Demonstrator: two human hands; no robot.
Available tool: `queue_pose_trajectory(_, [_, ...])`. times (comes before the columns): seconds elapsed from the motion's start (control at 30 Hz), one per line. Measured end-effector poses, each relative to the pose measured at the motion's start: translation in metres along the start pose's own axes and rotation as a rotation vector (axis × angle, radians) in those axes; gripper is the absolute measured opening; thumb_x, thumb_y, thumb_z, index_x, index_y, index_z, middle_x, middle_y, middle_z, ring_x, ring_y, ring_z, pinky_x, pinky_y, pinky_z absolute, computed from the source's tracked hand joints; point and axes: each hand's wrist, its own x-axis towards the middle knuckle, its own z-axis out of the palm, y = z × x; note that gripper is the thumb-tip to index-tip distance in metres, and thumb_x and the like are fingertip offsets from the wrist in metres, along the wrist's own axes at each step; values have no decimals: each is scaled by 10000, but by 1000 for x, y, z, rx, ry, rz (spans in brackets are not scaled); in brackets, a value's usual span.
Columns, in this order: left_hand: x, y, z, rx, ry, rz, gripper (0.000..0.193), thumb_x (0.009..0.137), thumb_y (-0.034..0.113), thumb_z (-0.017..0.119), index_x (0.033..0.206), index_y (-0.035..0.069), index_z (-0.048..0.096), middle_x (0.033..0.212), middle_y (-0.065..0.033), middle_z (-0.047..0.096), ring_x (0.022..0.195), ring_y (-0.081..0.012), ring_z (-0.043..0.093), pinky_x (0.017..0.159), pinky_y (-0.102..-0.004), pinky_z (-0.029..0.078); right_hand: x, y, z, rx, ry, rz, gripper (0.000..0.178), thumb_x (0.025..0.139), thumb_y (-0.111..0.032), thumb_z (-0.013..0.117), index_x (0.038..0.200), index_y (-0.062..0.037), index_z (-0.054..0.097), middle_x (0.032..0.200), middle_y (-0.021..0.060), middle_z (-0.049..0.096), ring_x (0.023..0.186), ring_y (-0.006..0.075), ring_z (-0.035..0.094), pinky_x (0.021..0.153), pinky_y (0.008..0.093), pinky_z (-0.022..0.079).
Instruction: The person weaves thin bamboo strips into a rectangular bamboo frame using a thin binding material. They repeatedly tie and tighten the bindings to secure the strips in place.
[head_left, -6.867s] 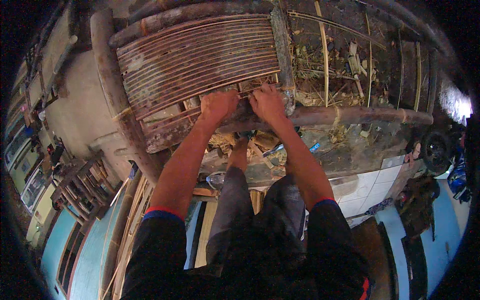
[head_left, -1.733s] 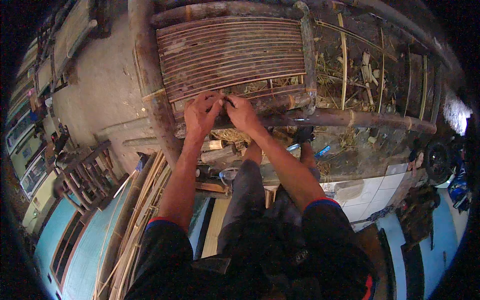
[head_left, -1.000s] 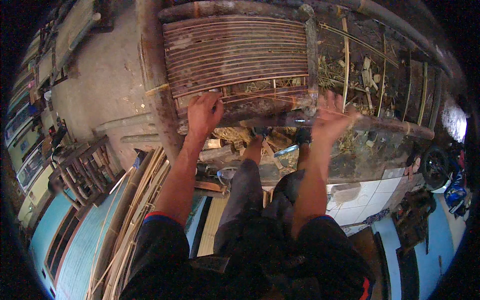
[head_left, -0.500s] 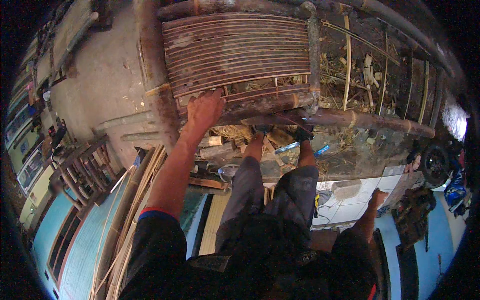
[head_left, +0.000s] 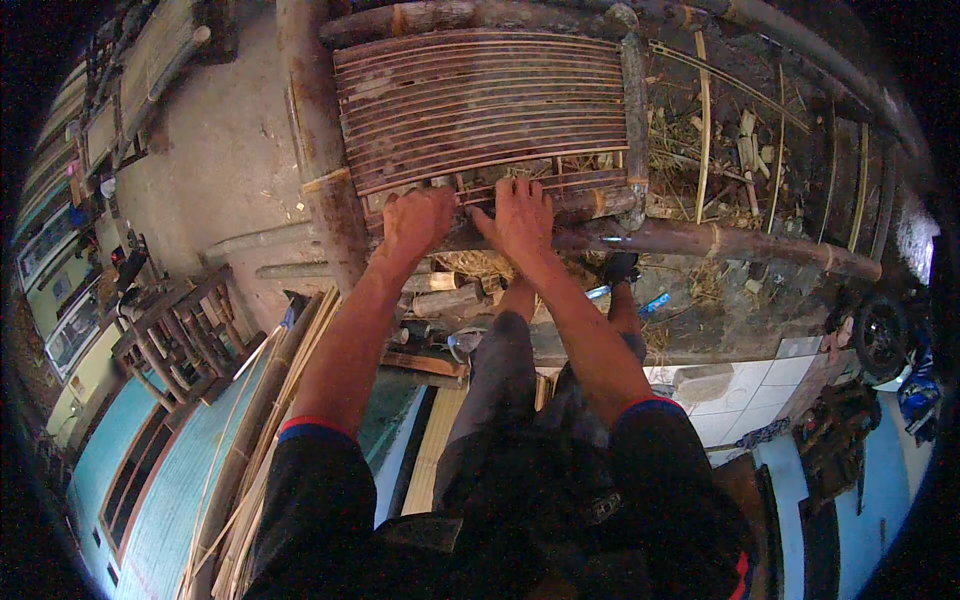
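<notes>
A bamboo panel of thin parallel slats (head_left: pixel 485 100) is set in a frame of thick bamboo poles in front of me. My left hand (head_left: pixel 415 222) is closed at the panel's near left edge, its fingers curled around a bamboo slat (head_left: pixel 372 219); its fingertips are partly hidden. Beside it, my right hand (head_left: pixel 518 218) rests palm down on the near slats, fingers forward and thumb spread toward the left hand. The near bamboo pole (head_left: pixel 600 205) passes just under my right hand.
Bamboo scraps (head_left: pixel 750 150) litter the ground at right, under a ladder-like bamboo frame (head_left: pixel 703 130). Long bamboo strips (head_left: pixel 300 360) lean at lower left, near a wooden stool-like rack (head_left: pixel 185 320). White tiles (head_left: pixel 745 400) and a wheel (head_left: pixel 882 335) are at right.
My right arm has swung forward from the lower right, bringing the right hand onto the near slats. The left hand stays at the panel's near left edge.
</notes>
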Motion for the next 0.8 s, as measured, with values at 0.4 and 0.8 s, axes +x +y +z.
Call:
queue_pose_trajectory(0.4, [3,-10,-13,-104,-38,161,202,923,284,590,953,90,639,857,-171,702,824,-370,698,701,-500,552,40,-4,-3,1665,0,368,224,967,-175,537,855,1,618,1029,142,697,994,261,661,922,394,529])
queue_pose_trajectory(0.8, [5,-10,-14,-73,-144,115,271,947,371,583,1089,152,657,952,-150,719,867,-351,706,727,-505,568,47,-9,20,2266,1,559,224,943,-267,526,820,-82,495,760,58,530,742,238,555,787,427,458])
